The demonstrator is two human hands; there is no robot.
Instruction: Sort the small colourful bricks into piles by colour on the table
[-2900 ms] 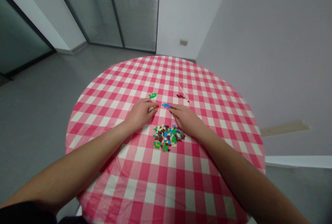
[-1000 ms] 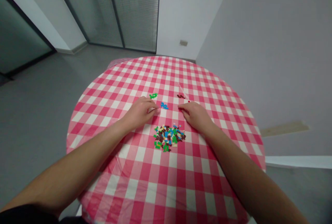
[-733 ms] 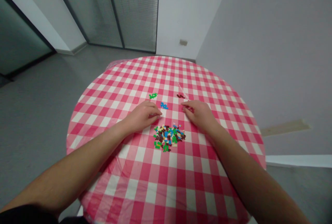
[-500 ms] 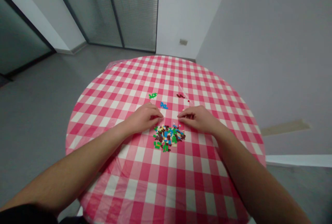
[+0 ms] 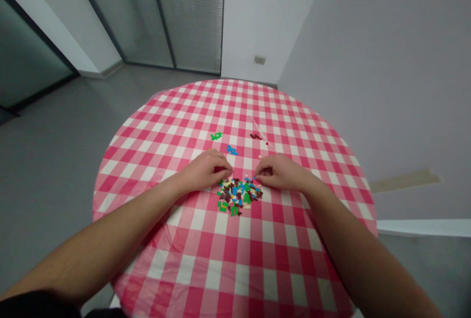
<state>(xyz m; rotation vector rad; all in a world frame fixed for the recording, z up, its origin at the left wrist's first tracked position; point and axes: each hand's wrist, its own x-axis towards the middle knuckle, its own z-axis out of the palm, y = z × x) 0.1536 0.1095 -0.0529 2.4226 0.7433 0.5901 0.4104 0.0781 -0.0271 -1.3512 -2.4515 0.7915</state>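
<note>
A mixed pile of small building bricks point(image 5: 239, 196), in green, brown, blue, white and yellow, lies on the checked tablecloth in front of me. My left hand point(image 5: 206, 171) rests at the pile's upper left, thumb and fingertips pinched together; whatever is between them is too small to make out. At the pile's upper right edge my right hand point(image 5: 281, 172) is also closed in a pinch, its fingertips low beside a few blue and white bricks. Beyond the hands lie small groups of green bricks point(image 5: 216, 136), blue bricks point(image 5: 231, 150) and dark brown bricks point(image 5: 255, 136).
A single red brick point(image 5: 267, 144) lies right of the brown group, and a pale piece point(image 5: 260, 156) sits just above my right hand. The round table point(image 5: 235, 254) wears a red and white checked cover. Glass partitions and walls stand behind it.
My right hand has drawn slightly nearer and its fingertips have closed down at the pile's edge. A pale piece now shows above it. My left hand's fingertips have come together, shifting slightly.
</note>
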